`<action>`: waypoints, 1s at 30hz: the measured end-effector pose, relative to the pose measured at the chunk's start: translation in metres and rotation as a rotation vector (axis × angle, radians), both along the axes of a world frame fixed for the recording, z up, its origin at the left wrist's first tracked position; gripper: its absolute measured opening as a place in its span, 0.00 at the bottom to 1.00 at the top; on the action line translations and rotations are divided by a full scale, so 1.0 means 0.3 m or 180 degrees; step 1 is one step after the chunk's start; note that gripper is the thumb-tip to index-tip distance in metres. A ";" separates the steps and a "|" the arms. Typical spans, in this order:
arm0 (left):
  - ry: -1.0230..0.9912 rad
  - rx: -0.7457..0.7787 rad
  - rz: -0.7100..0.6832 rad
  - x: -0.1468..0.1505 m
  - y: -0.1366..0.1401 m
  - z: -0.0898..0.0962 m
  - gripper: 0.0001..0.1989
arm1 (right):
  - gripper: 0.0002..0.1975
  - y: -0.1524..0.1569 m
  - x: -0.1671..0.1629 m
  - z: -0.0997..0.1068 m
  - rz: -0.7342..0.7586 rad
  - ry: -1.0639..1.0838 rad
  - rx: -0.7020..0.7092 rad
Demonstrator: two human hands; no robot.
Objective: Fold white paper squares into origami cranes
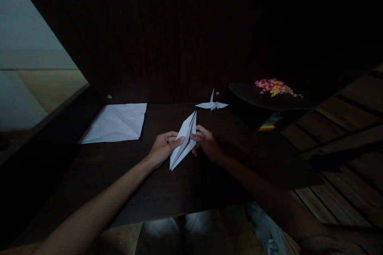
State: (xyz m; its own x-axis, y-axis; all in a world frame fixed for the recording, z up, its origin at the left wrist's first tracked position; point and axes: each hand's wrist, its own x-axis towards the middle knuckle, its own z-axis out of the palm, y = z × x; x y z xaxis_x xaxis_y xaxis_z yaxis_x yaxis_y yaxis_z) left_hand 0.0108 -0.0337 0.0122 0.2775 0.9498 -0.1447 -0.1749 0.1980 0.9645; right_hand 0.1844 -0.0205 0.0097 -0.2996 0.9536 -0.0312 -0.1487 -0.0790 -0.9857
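Observation:
A folded white paper, long and diamond-shaped with a slit down its middle, is held tilted above the dark table. My left hand grips its left side, thumb on top and fingers underneath. On the other edge, my right hand pinches the paper between thumb and fingers. Just beyond it, a finished white paper crane stands with wings spread near the back panel. Off to the left lies a stack of creased white paper sheets.
A dark tabletop lies under my hands, with a tall dark panel behind it. On a rounded shelf at right sits a pile of small colourful pieces. Wooden slats run along the right. A plastic bag is below.

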 end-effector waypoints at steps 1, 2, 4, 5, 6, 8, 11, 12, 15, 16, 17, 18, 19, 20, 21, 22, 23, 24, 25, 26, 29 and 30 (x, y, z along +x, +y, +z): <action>0.0012 -0.0007 0.0026 0.000 0.000 0.001 0.20 | 0.17 -0.002 0.001 0.002 0.0048 0.0057 0.0015; 0.0027 -0.0016 0.0054 0.000 0.000 0.001 0.20 | 0.17 -0.004 0.002 0.004 0.0086 0.0090 0.0032; 0.0070 -0.0025 0.0130 0.001 0.000 0.002 0.20 | 0.19 -0.008 0.003 0.010 0.0098 0.0079 0.0069; 0.0090 -0.0030 0.0173 0.001 0.001 0.003 0.20 | 0.22 -0.008 0.003 0.012 0.0079 0.0060 0.0090; 0.0100 -0.0039 0.0220 0.002 0.002 0.003 0.20 | 0.24 -0.007 0.003 0.012 0.0068 0.0041 0.0103; 0.0097 -0.0077 0.0302 0.003 0.006 0.002 0.20 | 0.26 -0.002 0.004 0.009 0.0052 0.0058 0.0131; 0.0076 -0.0104 0.0322 0.004 0.013 -0.003 0.21 | 0.27 0.014 0.008 -0.006 0.0023 0.0071 0.0171; 0.0068 -0.0088 0.0278 0.002 0.016 -0.004 0.21 | 0.28 0.019 0.010 -0.012 0.0001 0.0039 0.0187; 0.0231 0.0043 0.0175 -0.009 0.028 -0.008 0.20 | 0.29 0.026 0.020 -0.023 -0.0174 -0.0164 0.0389; 0.0399 0.0143 0.0171 -0.017 0.034 -0.007 0.20 | 0.29 0.025 0.025 -0.023 -0.0321 -0.0302 0.0592; 0.0640 0.0269 0.0173 -0.026 0.041 -0.006 0.19 | 0.29 0.023 0.031 -0.020 -0.0480 -0.0504 0.0874; 0.0917 0.0453 0.0174 -0.038 0.047 -0.003 0.18 | 0.28 0.019 0.037 -0.015 -0.0722 -0.0759 0.1250; 0.1208 0.0657 0.0122 -0.050 0.054 0.002 0.17 | 0.29 0.014 0.043 -0.008 -0.0840 -0.1153 0.1673; 0.1498 0.0842 0.0030 -0.062 0.059 0.007 0.16 | 0.31 0.008 0.049 0.000 -0.0883 -0.1581 0.2079; 0.1761 0.1001 -0.0046 -0.074 0.064 0.013 0.16 | 0.32 0.003 0.053 0.009 -0.1026 -0.1920 0.2416; 0.1966 0.1113 -0.0115 -0.084 0.067 0.019 0.17 | 0.32 -0.001 0.056 0.017 -0.1184 -0.2179 0.2646; 0.2117 0.1199 -0.0182 -0.092 0.068 0.025 0.17 | 0.32 -0.004 0.058 0.023 -0.1272 -0.2381 0.2803; 0.2242 0.1264 -0.0265 -0.098 0.068 0.029 0.17 | 0.31 -0.006 0.058 0.026 -0.1252 -0.2539 0.2924; 0.2343 0.1312 -0.0346 -0.101 0.067 0.031 0.17 | 0.29 -0.006 0.058 0.025 -0.1094 -0.2654 0.3022; 0.2427 0.1353 -0.0429 -0.102 0.066 0.031 0.17 | 0.25 -0.006 0.056 0.021 -0.0822 -0.2728 0.3115; 0.2587 0.1518 -0.0627 -0.095 0.062 0.019 0.15 | 0.12 0.000 0.047 -0.006 0.0177 -0.2754 0.3310; 0.2600 0.1621 -0.0635 -0.090 0.062 0.013 0.13 | 0.09 0.002 0.042 -0.017 0.0377 -0.2763 0.3287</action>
